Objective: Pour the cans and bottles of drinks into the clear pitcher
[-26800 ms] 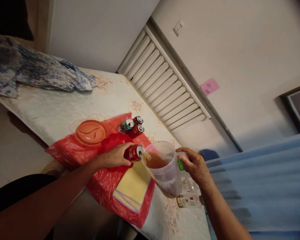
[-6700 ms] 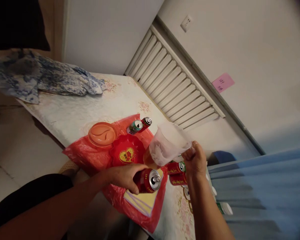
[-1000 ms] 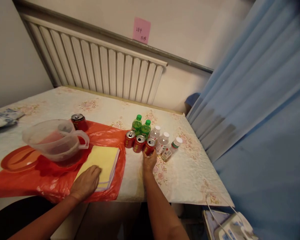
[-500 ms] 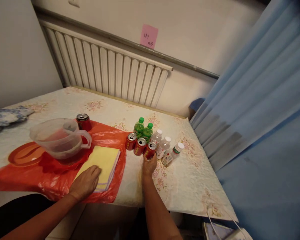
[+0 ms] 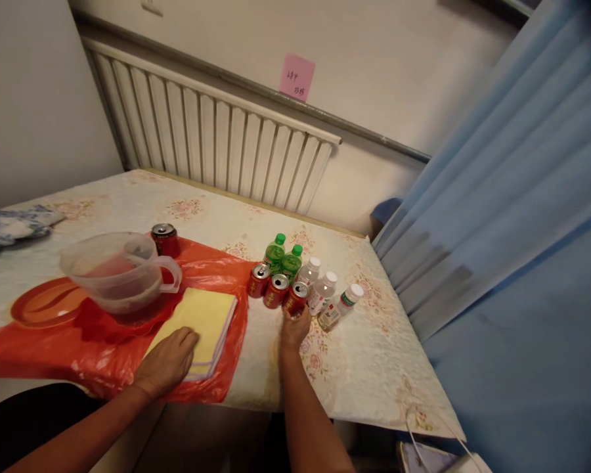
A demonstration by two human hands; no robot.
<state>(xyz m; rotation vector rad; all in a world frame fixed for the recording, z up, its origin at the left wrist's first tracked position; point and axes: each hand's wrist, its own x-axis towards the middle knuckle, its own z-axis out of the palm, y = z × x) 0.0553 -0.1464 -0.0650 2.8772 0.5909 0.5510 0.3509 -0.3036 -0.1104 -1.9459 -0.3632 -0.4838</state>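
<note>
My right hand has its fingers around the lower part of a red drink can, which stands upright at the right end of a row. Left of it are two more red cans, a middle can and an end can, with their tops opened. My left hand rests in a loose fist on a folded yellow cloth; nothing shows in its fingers. Right behind the cans stand two green-capped bottles and three white-capped clear bottles.
A red plastic bag lies spread under the cloth and a clear plastic jug. Beside the jug are an orange lid and a dark-topped red can. Blue-white fabric lies far left; a blue curtain hangs right.
The view has shifted slightly. My right hand stays at the same can and my left hand stays on the cloth; the objects keep their places.
</note>
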